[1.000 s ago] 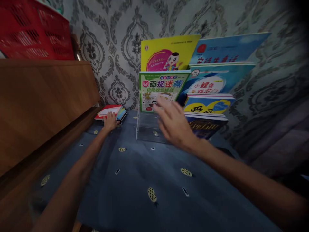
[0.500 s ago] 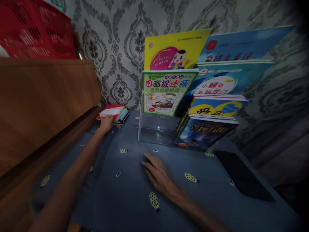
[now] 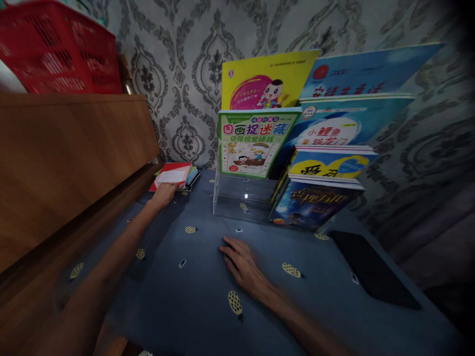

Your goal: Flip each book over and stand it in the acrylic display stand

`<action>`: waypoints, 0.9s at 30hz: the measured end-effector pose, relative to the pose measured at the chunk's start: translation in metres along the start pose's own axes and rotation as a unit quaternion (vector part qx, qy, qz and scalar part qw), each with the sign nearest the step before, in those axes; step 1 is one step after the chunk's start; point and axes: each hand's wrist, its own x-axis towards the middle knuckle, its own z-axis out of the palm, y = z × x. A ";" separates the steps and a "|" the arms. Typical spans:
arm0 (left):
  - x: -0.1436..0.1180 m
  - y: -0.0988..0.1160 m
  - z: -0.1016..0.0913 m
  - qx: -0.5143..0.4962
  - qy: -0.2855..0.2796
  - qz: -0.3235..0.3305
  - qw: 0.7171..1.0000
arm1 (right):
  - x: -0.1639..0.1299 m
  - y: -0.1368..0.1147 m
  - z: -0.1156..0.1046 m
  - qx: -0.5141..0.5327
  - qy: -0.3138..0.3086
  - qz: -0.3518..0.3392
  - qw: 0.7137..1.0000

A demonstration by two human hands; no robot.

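My left hand reaches far forward and grips the near edge of a red and white book, the top one of a small flat pile at the back left. My right hand lies flat and empty, fingers apart, on the blue patterned cloth in front of a clear acrylic book stand. The stand holds a green picture book, a yellow one behind it, and several blue ones to the right.
A wooden cabinet runs along the left, with a red plastic basket on top. Patterned grey wallpaper backs the scene. A flat black object lies on the cloth at the right.
My right hand came down from the green book in the stand and now rests on the cloth. My left hand has closed on the red book's near edge.
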 end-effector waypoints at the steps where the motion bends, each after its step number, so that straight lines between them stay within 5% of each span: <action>1: -0.005 0.005 0.000 0.011 -0.011 -0.002 1.000 | 0.000 0.000 0.000 0.002 -0.001 -0.002 1.000; 17: -0.117 0.089 -0.016 0.063 -0.093 0.043 0.993 | 0.000 0.005 0.004 0.007 -0.007 -0.009 1.000; 22: -0.168 0.138 -0.027 0.035 -0.119 0.128 0.984 | 0.004 0.003 0.001 0.037 -0.012 0.022 0.999; 27: -0.206 0.169 -0.030 -0.047 -0.066 0.233 0.969 | 0.008 -0.001 -0.004 0.076 -0.008 0.067 0.995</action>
